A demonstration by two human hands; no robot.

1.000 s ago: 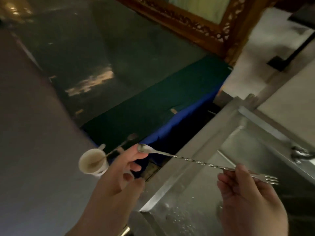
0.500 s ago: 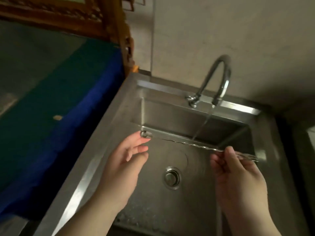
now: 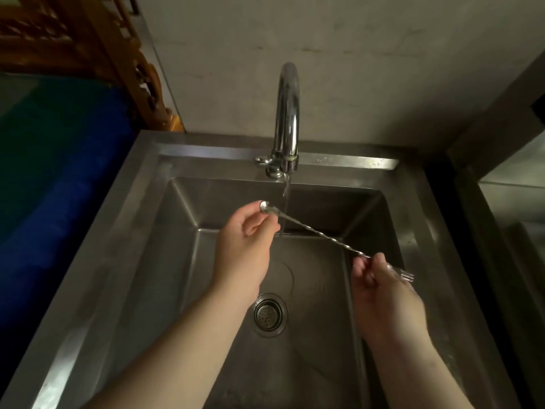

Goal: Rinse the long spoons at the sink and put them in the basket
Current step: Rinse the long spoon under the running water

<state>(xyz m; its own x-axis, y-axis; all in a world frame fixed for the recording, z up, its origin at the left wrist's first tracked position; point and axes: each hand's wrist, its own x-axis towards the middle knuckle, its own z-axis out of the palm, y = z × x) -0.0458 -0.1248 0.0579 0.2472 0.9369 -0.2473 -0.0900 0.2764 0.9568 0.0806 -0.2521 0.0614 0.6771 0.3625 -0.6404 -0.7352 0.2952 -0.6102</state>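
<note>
A long twisted-stem steel spoon stretches across the steel sink, held at both ends. My left hand pinches the small bowl end at the upper left. My right hand grips the fork-tipped end at the lower right. A thin stream of water falls from the curved faucet and meets the stem just right of my left hand's fingers. No basket is in view.
The drain strainer lies in the basin floor below my hands. A blue and green cloth-covered surface lies left of the sink, with carved wooden furniture behind it. A grey wall stands behind the faucet; another steel surface lies right.
My view swung from the floor and a paper cup to straight over the sink. Both hands carried the spoon over the basin and under the running water.
</note>
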